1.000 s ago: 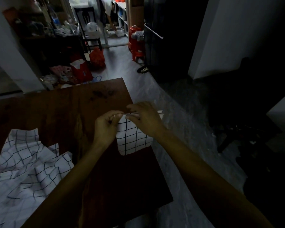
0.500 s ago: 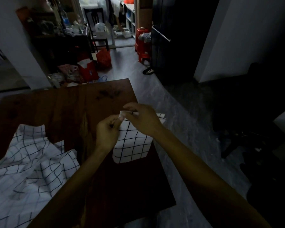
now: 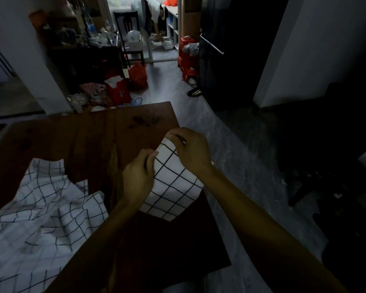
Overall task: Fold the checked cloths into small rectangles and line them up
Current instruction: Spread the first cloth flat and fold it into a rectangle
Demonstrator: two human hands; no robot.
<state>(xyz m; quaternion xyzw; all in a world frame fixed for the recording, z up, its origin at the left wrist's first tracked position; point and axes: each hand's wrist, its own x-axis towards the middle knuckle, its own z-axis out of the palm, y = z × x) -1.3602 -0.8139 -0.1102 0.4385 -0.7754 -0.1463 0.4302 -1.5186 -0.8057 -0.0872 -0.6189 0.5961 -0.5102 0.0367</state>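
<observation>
We are pinching the cloth (image 3: 171, 185) with left hand (image 3: 138, 178) and right hand (image 3: 191, 150) at the table's (image 3: 93, 134) right edge; corners need matching squarely.

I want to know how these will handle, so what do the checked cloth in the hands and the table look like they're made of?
Cloth: thin woven fabric, probably cotton or a blend; white with dark grid lines, matte, and it bends softly where the left hand and right hand pinch it. Table: dark reddish-brown wood or wood veneer, judging by grain streaks and dark knot marks; low sheen.
</observation>
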